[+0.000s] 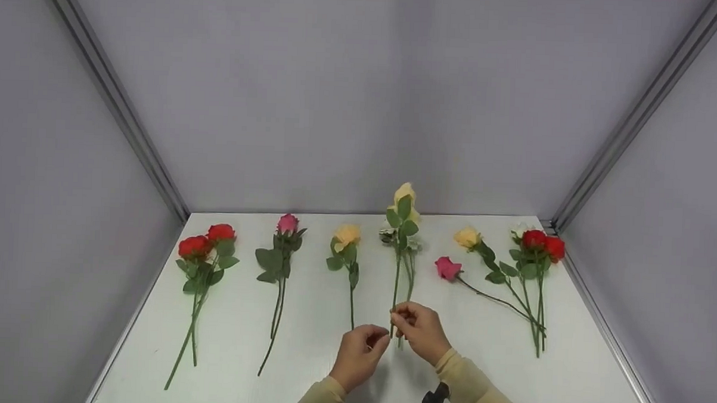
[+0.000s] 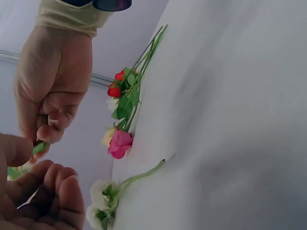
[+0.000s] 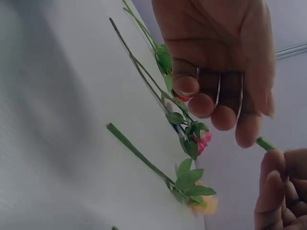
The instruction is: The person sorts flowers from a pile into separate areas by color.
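Observation:
In the head view, my right hand (image 1: 422, 332) pinches the lower stem of a pale yellow rose (image 1: 404, 197), held upright above the table. My left hand (image 1: 359, 353) is beside the stem's bottom end, fingers loosely bent. In the right wrist view the cut end of the green stem (image 3: 265, 143) pokes out of the right hand's pinch, close to the left fingertips (image 3: 247, 136). White roses (image 2: 100, 201) lie behind the held flower. Left of them lies an orange-yellow rose (image 1: 347, 236), its stem running down toward the left hand.
Red roses (image 1: 194, 247) with crossed stems lie at the far left, and pink roses (image 1: 287, 224) next to them. On the right are a single pink rose (image 1: 448, 268), a yellow rose (image 1: 467, 237) and red roses (image 1: 553, 248). Grey walls (image 1: 314, 104) enclose the white table (image 1: 221, 370).

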Demonstrator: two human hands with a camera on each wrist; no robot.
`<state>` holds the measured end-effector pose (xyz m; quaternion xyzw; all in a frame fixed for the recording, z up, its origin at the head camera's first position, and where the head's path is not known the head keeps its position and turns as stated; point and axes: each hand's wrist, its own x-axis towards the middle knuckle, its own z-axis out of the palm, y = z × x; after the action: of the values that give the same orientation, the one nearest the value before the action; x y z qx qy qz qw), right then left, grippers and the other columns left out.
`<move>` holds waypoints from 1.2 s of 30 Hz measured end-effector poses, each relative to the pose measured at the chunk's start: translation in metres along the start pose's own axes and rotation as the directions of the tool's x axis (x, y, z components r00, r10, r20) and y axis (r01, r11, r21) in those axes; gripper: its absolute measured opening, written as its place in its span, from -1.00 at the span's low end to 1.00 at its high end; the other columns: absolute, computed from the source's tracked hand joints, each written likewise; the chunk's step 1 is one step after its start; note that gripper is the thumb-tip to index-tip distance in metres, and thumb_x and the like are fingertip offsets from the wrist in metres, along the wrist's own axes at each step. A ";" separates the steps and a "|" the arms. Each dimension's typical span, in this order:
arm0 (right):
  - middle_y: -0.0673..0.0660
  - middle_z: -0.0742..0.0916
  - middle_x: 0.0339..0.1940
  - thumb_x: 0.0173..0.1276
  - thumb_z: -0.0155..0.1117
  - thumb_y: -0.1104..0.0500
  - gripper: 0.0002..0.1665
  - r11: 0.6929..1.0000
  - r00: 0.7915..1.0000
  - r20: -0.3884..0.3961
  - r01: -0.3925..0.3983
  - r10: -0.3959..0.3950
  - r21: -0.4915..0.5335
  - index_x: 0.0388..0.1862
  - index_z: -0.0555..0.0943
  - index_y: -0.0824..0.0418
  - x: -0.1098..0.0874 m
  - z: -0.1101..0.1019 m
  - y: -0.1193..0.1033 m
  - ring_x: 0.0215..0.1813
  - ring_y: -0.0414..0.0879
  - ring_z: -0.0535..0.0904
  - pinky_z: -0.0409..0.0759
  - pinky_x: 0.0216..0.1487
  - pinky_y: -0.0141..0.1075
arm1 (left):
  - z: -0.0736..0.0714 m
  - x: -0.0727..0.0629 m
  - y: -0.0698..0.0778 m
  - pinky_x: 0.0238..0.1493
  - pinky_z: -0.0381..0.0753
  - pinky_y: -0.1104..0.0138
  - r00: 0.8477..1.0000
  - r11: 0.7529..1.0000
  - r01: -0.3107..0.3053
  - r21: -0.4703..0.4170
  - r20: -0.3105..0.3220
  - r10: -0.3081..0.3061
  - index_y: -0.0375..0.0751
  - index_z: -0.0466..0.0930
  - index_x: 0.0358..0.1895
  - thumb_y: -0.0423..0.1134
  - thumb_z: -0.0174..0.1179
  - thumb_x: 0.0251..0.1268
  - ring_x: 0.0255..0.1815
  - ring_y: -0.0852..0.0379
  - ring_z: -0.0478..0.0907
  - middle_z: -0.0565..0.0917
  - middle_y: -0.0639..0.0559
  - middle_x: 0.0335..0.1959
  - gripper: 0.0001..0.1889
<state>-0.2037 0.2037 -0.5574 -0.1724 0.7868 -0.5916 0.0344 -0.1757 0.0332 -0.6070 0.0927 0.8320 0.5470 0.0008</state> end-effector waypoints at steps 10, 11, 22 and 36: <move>0.19 0.70 -0.38 0.37 0.24 0.26 -0.87 0.999 0.999 0.004 -0.040 0.040 0.023 -0.21 0.62 0.33 0.001 0.029 0.038 -0.44 -0.01 0.59 0.59 -0.44 -0.30 | -0.004 -0.006 -0.008 -0.54 0.48 0.44 0.999 1.000 0.027 0.010 -0.028 -0.027 -0.22 0.68 -0.28 -0.32 0.28 0.24 -0.57 0.34 0.48 0.61 0.21 -0.53 -0.94; 0.16 0.70 -0.37 0.37 0.25 0.22 -0.86 0.999 0.999 0.009 -0.048 0.048 0.017 -0.19 0.62 0.30 0.002 0.031 0.042 -0.43 0.00 0.60 0.59 -0.44 -0.30 | -0.005 -0.005 -0.008 -0.56 0.48 0.43 0.999 0.999 0.040 -0.003 -0.029 -0.040 -0.24 0.68 -0.29 -0.33 0.28 0.24 -0.58 0.33 0.49 0.61 0.18 -0.54 -0.95; 0.21 0.69 -0.30 0.44 0.17 0.17 -0.75 0.991 0.991 0.031 -0.131 0.132 -0.013 -0.02 0.59 0.30 -0.009 0.002 0.069 -0.37 -0.13 0.59 0.60 -0.37 -0.29 | -0.027 0.005 -0.035 -0.50 0.55 0.37 0.978 0.982 0.129 -0.135 -0.148 -0.149 -0.36 0.65 -0.26 -0.39 0.22 0.28 -0.53 0.20 0.55 0.60 0.03 -0.53 -0.91; 0.22 0.70 -0.19 0.40 0.21 0.22 -0.74 0.900 0.875 -0.254 -0.435 0.411 -0.040 -0.01 0.60 0.34 -0.053 -0.099 0.118 -0.17 0.07 0.59 0.54 -0.34 -0.34 | -0.026 0.006 -0.079 -0.41 0.52 0.31 0.942 0.969 0.243 -0.053 -0.227 -0.249 -0.36 0.66 -0.27 -0.39 0.16 0.31 -0.51 0.19 0.50 0.59 0.04 -0.56 -0.89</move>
<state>-0.2064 0.3400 -0.6468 0.0749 0.8312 -0.5477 0.0596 -0.1958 -0.0196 -0.6682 -0.0763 0.8248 0.5596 -0.0269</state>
